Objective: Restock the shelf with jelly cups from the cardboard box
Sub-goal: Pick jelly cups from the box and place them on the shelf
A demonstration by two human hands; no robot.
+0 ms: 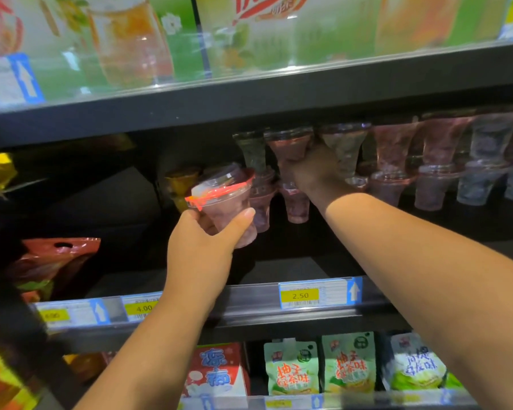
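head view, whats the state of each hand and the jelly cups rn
left hand: grips held jelly cup round its lower body
held jelly cup: tilted, lid on, not yet on shelf
right hand: inside the shelf, grips upper-tier pink cup
upper-tier pink cup: upright, standing on a lower cup
jelly cup row: upright, lids on, stacked two high

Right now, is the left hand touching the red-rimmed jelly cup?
Touching. The head view shows the left hand wrapped round the jelly cup, thumb across its lower half.
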